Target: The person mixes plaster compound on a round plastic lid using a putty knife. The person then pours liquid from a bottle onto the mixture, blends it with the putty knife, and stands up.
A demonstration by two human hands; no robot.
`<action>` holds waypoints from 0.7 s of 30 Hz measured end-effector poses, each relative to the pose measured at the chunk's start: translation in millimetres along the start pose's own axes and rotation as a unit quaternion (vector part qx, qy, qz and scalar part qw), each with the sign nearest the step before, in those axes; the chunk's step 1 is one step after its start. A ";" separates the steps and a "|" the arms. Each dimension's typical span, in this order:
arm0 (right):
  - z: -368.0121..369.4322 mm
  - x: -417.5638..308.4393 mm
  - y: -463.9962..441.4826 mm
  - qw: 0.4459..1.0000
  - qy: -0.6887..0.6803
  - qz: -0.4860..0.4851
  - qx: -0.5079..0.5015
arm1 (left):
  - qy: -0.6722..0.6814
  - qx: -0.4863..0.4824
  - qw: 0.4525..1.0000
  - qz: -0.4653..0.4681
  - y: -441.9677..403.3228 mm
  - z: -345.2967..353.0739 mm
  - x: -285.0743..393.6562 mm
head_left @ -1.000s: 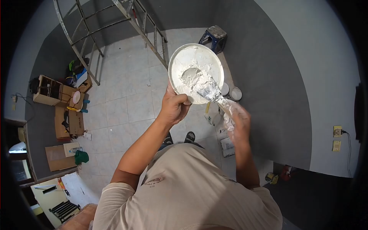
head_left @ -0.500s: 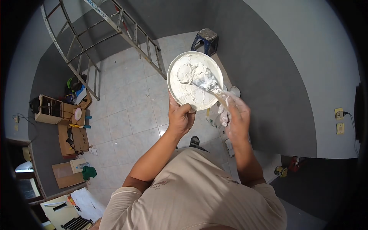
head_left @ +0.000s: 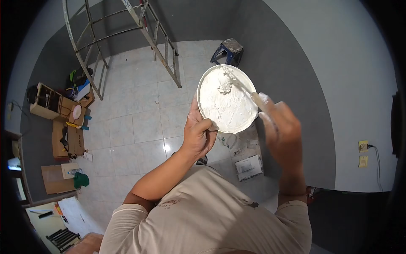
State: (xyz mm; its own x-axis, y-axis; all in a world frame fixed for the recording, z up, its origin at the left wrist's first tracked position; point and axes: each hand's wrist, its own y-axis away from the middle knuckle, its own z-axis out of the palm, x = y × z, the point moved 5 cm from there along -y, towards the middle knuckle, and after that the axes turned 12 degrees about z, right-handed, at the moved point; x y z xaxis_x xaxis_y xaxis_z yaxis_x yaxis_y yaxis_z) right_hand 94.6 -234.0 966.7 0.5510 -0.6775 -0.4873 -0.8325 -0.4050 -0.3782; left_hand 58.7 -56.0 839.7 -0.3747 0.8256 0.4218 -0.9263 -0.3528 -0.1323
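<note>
Your left hand (head_left: 198,134) is clamping a round white lid (head_left: 231,131) by its near rim above the tiled floor (head_left: 144,127); your right hand (head_left: 285,127), apart, is gripping a putty knife (head_left: 255,98) whose blade (head_left: 241,84) is touching white paste (head_left: 224,83) on it.

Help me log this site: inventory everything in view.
Tray: one, white, centre
Paste: one spread, white, on tray
Putty knife: one, pale, over tray
Ladder: one, grey, upper left
Stool: one, blue, beyond tray
Cabinet: one, tan, left
Clutter: several, multicoloured, left
Cardboard: several, brown, left
Bundle: one, green, lower left
Bottle: one, clear, beside bundle
Package: one, white, on floor
Wall plates: two, yellow, right
Floor: one, pale grey, below
Walls: several, grey, around
Shirt: one, beige, bottom
Left hand: one, bare, holding tray
Right hand: one, smeared, holding putty knife
</note>
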 end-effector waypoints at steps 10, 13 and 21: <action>47.9 -15.6 26.1 0.909 0.337 -0.236 -0.072 | -0.017 -0.012 0.999 0.034 -7.7 9.1 11.0; 47.5 -19.5 23.8 0.904 0.331 -0.256 -0.087 | -0.031 0.006 0.997 0.069 -23.2 1.0 26.4; 3.7 23.5 -7.2 0.991 0.034 -0.077 -0.100 | -0.001 0.055 0.997 0.047 -41.0 -22.4 33.8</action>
State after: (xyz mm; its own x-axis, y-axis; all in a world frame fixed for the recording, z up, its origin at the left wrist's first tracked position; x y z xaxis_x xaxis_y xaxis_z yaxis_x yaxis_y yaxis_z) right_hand 113.8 -244.8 955.1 0.6735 -0.6345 -0.3792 -0.7369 -0.6163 -0.2776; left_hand 83.1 -3.8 839.4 -0.4592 0.7859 0.4141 -0.8773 -0.4744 -0.0725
